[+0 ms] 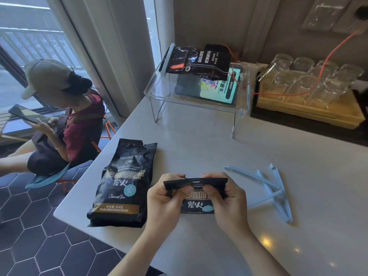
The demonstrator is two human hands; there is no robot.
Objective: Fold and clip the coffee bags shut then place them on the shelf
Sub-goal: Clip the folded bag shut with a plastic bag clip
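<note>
Held between both hands, a small black coffee bag [196, 196] with its top folded over is pinched by the left hand [165, 204] and right hand [227, 204] above the white table [199, 152]. Pale blue plastic clips [276, 192] lie just right; a larger black coffee bag [123, 184] lies left.

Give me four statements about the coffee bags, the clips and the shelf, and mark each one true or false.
1. Both hands, left hand and right hand, grip the top of one coffee bag. True.
2. A clip is already on that bag. False: the blue clips lie on the counter to its right.
3. The second coffee bag lies on the counter to the left of the hands. True.
4. The clear shelf has nothing on top. False: dark clipped bags lie on it.
</note>
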